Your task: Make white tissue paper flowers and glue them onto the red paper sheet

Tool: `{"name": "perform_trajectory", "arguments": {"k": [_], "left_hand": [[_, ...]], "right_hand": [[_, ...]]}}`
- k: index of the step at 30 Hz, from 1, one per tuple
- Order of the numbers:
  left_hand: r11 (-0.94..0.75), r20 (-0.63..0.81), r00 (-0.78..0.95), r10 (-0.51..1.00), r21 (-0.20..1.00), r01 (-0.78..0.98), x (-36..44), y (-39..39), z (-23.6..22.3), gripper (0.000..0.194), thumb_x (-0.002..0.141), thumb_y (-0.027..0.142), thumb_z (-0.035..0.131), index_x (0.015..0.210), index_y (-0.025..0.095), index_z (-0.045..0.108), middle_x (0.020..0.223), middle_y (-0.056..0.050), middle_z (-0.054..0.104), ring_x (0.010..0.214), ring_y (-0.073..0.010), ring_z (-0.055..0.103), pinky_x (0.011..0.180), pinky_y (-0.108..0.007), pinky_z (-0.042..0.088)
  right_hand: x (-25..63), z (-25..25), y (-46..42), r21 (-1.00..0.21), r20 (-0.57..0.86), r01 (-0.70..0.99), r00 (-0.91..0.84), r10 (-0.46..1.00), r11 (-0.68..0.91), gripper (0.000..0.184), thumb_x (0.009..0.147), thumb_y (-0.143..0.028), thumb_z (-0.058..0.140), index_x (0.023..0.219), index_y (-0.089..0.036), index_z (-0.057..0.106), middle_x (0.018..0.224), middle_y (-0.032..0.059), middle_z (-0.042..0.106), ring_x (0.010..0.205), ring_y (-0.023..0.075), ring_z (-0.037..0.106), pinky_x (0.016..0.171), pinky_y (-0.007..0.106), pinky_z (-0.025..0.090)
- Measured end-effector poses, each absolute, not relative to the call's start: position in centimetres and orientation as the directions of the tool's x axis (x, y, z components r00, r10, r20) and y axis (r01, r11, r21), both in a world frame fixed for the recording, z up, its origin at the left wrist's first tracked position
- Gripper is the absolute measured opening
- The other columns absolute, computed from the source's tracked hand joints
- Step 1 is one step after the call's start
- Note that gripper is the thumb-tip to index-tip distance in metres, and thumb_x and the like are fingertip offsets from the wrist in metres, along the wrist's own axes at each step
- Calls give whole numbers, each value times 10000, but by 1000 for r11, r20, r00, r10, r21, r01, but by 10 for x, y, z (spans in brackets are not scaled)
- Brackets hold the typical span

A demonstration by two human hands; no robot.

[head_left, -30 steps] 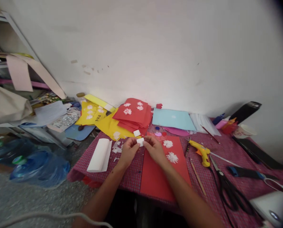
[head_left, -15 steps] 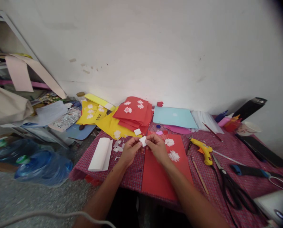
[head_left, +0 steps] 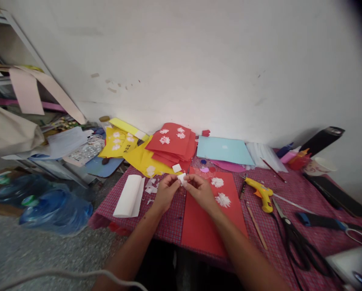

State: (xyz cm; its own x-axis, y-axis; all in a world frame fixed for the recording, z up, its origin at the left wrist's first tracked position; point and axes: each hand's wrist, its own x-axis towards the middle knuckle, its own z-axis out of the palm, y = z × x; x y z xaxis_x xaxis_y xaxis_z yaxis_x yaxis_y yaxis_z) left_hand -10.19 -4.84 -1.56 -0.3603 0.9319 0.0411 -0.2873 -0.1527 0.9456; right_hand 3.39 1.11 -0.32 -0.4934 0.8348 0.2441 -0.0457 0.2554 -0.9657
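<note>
Between the fingertips of both hands is a small white paper square (head_left: 182,178), pinched from either side. My left hand (head_left: 166,193) is closed on its left edge, and my right hand (head_left: 200,191) grips its right part. Under my right forearm lies a red paper sheet (head_left: 199,226) bearing two white paper flowers (head_left: 222,199). Just beyond my fingers sits another white square (head_left: 176,168). To the left of my left hand, white paper scraps (head_left: 151,186) are scattered beside a folded white paper (head_left: 129,197).
Red sheets with flowers (head_left: 171,143), a yellow sheet (head_left: 138,157) and a light blue sheet (head_left: 223,150) lie along the back. On the right are a yellow glue gun (head_left: 262,194), black-handled scissors (head_left: 296,240), a wooden stick (head_left: 256,226) and a black bottle (head_left: 323,139).
The white square, flat between my fingers before, now looks bent or folded. My fingertips have drawn slightly closer together, and the view has shifted a little.
</note>
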Motion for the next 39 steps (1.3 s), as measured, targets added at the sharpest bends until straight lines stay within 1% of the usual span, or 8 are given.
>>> {"name": "perform_trajectory", "arguments": {"k": [3,6,10,14,19,26,31,39], "left_hand": [[-167,75,-384,920,963,-213,-102,-49,-14,163,781,300,674,840,158,623,718,20,578,621,-88,516,602,-212,425],[-186,122,-384,915,973,-134,-102,-49,-13,142,791,284,665,854,159,641,758,9,605,665,-98,529,636,-219,429],[-205,164,-368,915,976,-76,-103,-50,-15,124,808,262,651,876,159,651,806,-9,631,725,-116,553,696,-236,445],[-202,163,-356,920,976,-77,-104,-50,-17,134,820,271,645,894,160,653,829,-19,643,741,-125,564,710,-247,458],[-209,165,-357,919,974,-90,-104,-50,-17,149,808,282,666,894,161,657,853,-29,654,759,-134,579,729,-261,471],[-205,157,-336,929,972,-113,-103,-51,-17,193,800,290,690,923,150,640,855,-31,640,768,-135,578,720,-258,470],[-178,125,-347,929,976,-124,-102,-50,-16,173,807,284,673,898,145,628,790,-12,621,689,-113,554,664,-243,461],[-168,118,-340,933,978,-124,-102,-51,-14,161,817,276,655,896,140,623,794,-11,617,683,-110,563,664,-245,471]], "right_hand": [[34,-3,10,-961,238,-8,-520,820,275,219,770,-325,686,946,-205,636,777,6,651,632,146,560,565,259,453],[33,-2,9,-957,243,17,-502,830,290,157,776,-314,673,883,-206,633,753,-1,639,619,142,546,554,254,441],[31,-1,10,-956,257,0,-483,837,294,118,791,-315,642,794,-198,630,734,5,634,655,156,564,591,265,458],[31,-2,11,-954,255,14,-483,838,298,119,802,-306,612,766,-194,629,713,3,626,660,158,561,616,271,461],[32,-4,13,-957,251,9,-483,839,291,113,785,-289,619,726,-193,627,687,-6,604,642,152,537,619,269,442],[33,-5,17,-984,169,-40,-515,840,173,111,745,-283,655,698,-184,641,648,-18,589,611,135,515,595,251,413],[34,-3,17,-992,127,-60,-538,834,112,112,720,-285,684,689,-185,646,642,-13,614,600,136,528,590,254,413],[36,-5,18,-994,106,-29,-557,824,108,137,766,-306,643,716,-181,673,657,-4,632,595,137,526,583,259,405]]}}
